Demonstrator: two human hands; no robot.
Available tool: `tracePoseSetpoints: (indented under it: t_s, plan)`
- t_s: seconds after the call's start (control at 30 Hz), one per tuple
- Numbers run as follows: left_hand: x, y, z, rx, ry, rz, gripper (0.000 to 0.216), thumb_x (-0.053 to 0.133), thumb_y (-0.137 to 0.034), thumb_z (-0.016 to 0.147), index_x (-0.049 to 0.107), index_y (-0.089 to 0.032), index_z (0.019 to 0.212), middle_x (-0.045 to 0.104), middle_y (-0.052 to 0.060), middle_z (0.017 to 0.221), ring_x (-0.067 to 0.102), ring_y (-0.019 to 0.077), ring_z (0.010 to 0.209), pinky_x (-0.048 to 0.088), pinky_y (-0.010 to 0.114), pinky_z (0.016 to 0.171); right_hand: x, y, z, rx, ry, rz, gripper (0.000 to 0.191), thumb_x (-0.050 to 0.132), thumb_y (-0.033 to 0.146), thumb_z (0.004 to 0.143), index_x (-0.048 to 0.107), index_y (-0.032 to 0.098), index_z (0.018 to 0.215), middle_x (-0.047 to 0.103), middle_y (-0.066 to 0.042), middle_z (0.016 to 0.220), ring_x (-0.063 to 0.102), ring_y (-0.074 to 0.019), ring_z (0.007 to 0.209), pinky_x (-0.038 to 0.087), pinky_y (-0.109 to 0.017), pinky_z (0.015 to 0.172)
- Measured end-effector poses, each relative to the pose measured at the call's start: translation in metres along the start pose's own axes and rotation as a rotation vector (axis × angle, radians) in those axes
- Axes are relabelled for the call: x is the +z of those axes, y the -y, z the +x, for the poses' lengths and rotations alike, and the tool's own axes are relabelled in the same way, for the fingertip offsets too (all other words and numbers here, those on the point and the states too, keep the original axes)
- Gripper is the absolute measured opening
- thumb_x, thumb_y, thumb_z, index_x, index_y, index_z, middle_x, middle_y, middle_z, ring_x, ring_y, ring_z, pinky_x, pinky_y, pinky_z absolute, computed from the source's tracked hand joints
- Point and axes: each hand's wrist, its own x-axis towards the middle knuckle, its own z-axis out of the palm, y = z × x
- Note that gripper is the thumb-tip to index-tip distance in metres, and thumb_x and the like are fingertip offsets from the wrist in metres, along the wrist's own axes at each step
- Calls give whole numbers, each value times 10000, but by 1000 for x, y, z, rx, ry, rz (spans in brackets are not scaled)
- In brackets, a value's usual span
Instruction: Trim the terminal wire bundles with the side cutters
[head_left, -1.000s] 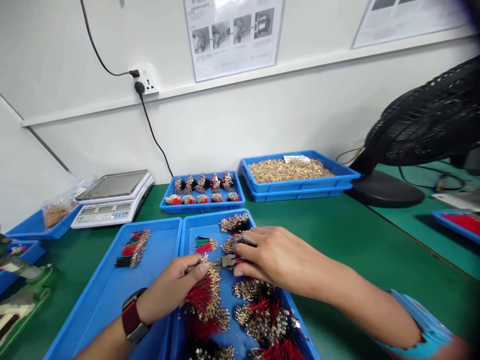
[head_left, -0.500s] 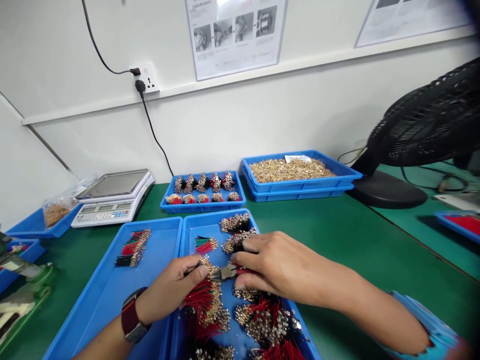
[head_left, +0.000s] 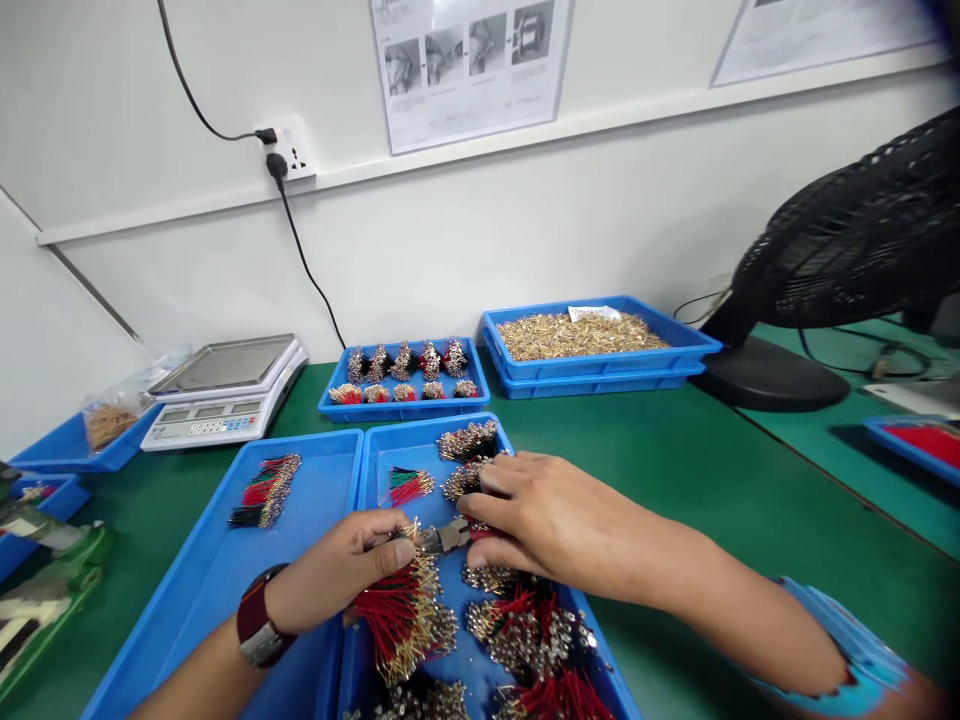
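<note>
My left hand is closed round a bundle of red wires with brass terminals, held over the right blue tray. My right hand grips small pliers with red handles, and their jaws point left at the top of that bundle. More bundles of red and black terminal wires lie in the tray under and around both hands. A dark red watch is on my left wrist.
The left blue tray holds one bundle of mixed wires. Behind stand a tray of sorted bundles, a tray of loose brass terminals, a weighing scale and a black fan at the right.
The pliers' jaws have come closer to the bundle in my left hand. Both hands shifted only slightly; the camera tilted a little.
</note>
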Motion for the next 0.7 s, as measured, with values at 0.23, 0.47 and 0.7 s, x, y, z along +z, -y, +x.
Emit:
tracePoseSetpoints:
  t_s: [0.23,0.47,0.7]
  plan:
    - [1,-4,1,-13,17,0,459,655,-637,895,643,-179,880,560,-16,718,491,145,650,373,258,601,1,-1,2,-27,28,59,425,491,576,1026,642,188,941,579,-28,799,506,-190,739,355,-346,674]
    - [-1,1,2,20,13,36,467,640,-634,908,613,-172,841,504,-30,723,439,138,668,334,259,630,-2,0,1,-36,28,60,421,481,562,1039,622,190,902,568,-15,752,493,-171,691,304,-335,607]
    - [-2,-3,2,67,3,48,461,635,-619,920,635,-160,879,519,-24,765,446,144,714,345,265,672,-8,2,-2,-9,24,87,418,462,563,1049,626,198,928,592,-19,758,501,-169,686,289,-329,599]
